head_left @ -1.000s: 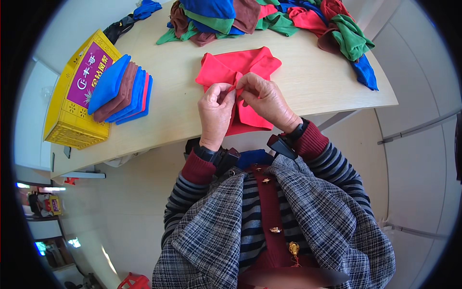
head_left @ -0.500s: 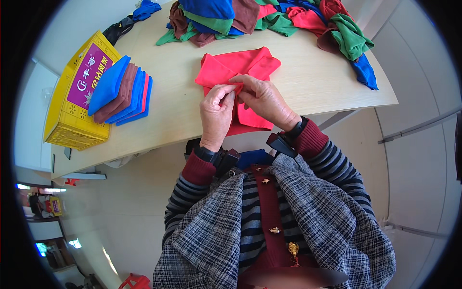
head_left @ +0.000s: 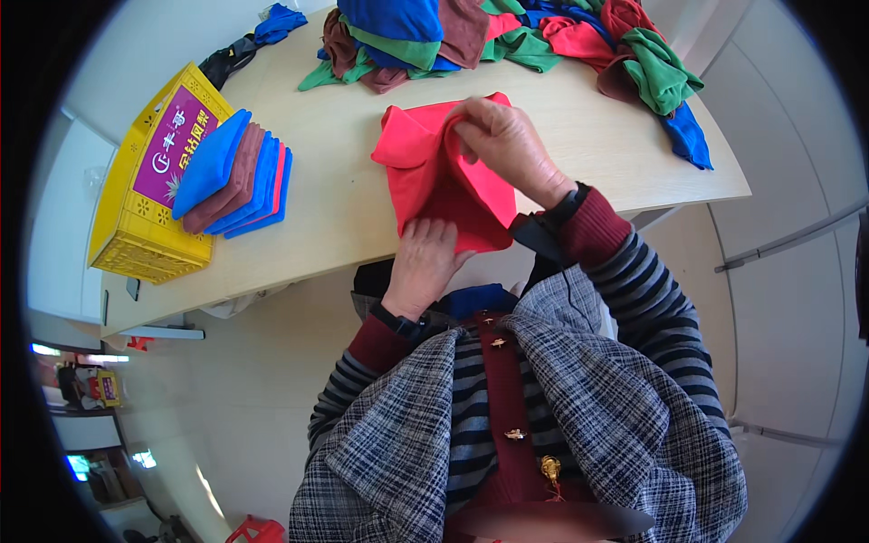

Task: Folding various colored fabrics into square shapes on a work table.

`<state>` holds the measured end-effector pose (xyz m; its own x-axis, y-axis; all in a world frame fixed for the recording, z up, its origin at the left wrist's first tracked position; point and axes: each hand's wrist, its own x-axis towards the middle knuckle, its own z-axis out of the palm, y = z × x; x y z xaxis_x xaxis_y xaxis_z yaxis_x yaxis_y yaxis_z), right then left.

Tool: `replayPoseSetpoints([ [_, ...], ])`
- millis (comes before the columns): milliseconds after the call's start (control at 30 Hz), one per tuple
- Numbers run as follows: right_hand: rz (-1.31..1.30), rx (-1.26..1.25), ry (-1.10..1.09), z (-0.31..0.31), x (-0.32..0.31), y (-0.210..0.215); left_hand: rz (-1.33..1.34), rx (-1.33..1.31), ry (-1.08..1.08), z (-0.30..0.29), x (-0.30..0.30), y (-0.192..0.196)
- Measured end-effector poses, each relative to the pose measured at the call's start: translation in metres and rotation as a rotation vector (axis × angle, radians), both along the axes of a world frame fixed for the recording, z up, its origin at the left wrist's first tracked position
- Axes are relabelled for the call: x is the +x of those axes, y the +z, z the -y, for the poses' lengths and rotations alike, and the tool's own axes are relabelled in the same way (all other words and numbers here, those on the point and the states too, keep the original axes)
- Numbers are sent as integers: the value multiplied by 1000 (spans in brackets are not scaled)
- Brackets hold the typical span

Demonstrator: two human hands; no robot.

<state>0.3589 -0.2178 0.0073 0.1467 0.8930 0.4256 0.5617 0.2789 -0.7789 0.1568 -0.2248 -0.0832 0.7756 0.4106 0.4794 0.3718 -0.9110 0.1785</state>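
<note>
A red cloth (head_left: pixel 412 136), partly folded, lies at the front edge of the table, its near end hanging slightly over. My right hand (head_left: pixel 507 145) pinches one edge of the cloth and holds it raised, so a fold stands up from the table. My left hand (head_left: pixel 425 262) rests flat on the near part of the cloth, fingers stretched out and pointing away from me. Left of the cloth stands a row of folded cloths (head_left: pixel 217 167) in blue, brown and red, leaning against a yellow box.
The yellow box (head_left: pixel 149 240) with a purple panel stands at the table's left end. Along the far side lies a heap of loose cloths (head_left: pixel 394 32) in blue, green, brown and red. A dark and blue bundle (head_left: pixel 231 59) lies behind the box. White cabinets (head_left: pixel 787 299) stand to the right.
Both hands were together at the middle of the cloth. My right hand has moved up and away, lifting the edge; my left hand has let go and come down nearer me onto the cloth.
</note>
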Motion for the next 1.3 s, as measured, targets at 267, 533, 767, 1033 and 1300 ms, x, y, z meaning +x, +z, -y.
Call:
replayPoseSetpoints([
  [267, -14, 91, -73, -4, 36, 43, -193, 169, -115, -24, -47, 10],
  [533, -233, 152, -85, 9, 107, 79, 51, 263, -60, -45, -90, 114],
  [767, -279, 122, -116, 37, 125, 110, 188, 326, 70, -72, -100, 175],
  [1033, -183, 248, -127, 52, 130, 132, 395, -82, 12, -97, -104, 198],
  [1300, -211, 133, -166, 54, 122, 116, 517, -419, -22, -117, -108, 193],
])
